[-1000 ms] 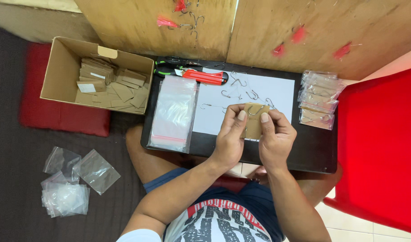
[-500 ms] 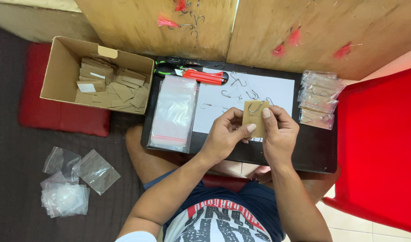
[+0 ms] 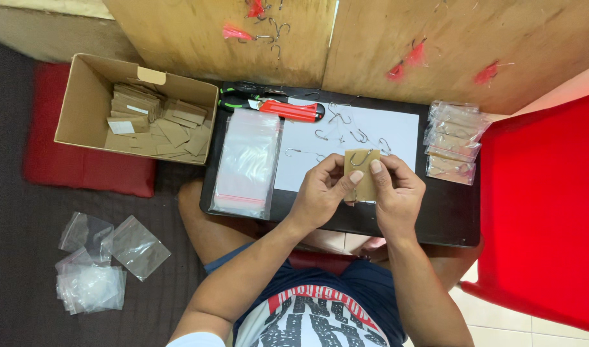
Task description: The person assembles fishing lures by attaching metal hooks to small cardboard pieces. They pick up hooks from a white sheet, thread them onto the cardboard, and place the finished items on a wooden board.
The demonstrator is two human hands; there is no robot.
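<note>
You are holding a small brown card (image 3: pixel 362 178) with a hook (image 3: pixel 361 156) above the black table (image 3: pixel 448 212), your left hand (image 3: pixel 320 196) and right hand (image 3: pixel 397 193) both pinching its edges closed.

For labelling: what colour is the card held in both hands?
Tan-brown card, clearest in the head view.

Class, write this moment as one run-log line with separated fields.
left hand: holds small brown cardboard card | right hand: pinches same card | metal hook: on card's top | under: white paper sheet
</note>
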